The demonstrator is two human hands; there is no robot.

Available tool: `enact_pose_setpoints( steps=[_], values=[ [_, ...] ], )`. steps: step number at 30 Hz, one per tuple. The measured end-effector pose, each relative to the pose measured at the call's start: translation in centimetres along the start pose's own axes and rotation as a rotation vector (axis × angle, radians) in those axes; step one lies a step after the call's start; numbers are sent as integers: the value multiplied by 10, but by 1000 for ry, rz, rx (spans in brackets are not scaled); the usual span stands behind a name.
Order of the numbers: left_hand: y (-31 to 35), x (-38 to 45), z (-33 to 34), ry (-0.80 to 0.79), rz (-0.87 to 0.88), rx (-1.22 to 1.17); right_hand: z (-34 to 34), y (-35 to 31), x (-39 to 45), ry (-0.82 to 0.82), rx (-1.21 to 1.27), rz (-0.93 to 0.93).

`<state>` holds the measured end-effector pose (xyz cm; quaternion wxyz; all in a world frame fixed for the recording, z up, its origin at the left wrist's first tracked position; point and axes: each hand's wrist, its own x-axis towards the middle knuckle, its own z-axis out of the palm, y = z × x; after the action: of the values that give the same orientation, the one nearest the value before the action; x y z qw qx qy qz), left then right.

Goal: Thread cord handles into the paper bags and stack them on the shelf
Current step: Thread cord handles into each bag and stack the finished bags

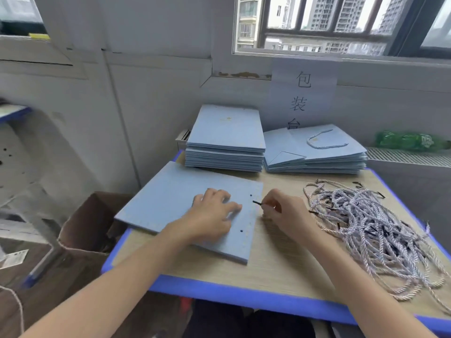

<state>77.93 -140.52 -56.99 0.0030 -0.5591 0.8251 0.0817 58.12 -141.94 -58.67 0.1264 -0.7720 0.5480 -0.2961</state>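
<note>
Right hand [274, 208] pinches cord tip [256, 203] — pointing left at flat bag [170, 201]; left hand [214, 211] presses flat.

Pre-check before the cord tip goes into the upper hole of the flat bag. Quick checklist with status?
1. Flat bag pinned: left hand rests flat on it, fingers spread. Ok.
2. Cord tip held: right hand pinches the dark tip, pointing toward the bag. Ok.
3. Upper hole clear: visible, uncovered, close beside the tip. Ok.
4. Lower hole clear: visible, uncovered. Ok.
5. Held cord free of the cord pile: its run is hidden behind the right hand. Cannot tell.
6. Tip entered the hole: still outside. Not ok yet.
</note>
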Motion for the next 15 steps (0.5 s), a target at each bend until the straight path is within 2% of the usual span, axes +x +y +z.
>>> enact_pose_setpoints(
  steps=[3,5,9,15],
  values=[
    [13,-8,24,269,-56,-74,12,-6,1,6,123,-60],
    [15,-11,34,354,-47,-132,15,-4,-2,-8,149,-137],
    [14,-12,38,318,-57,-133,12,-2,-11,-14,208,-249],
    [15,-16,39,198,-73,-122,20,-9,-14,-94,278,-262]
  ],
)
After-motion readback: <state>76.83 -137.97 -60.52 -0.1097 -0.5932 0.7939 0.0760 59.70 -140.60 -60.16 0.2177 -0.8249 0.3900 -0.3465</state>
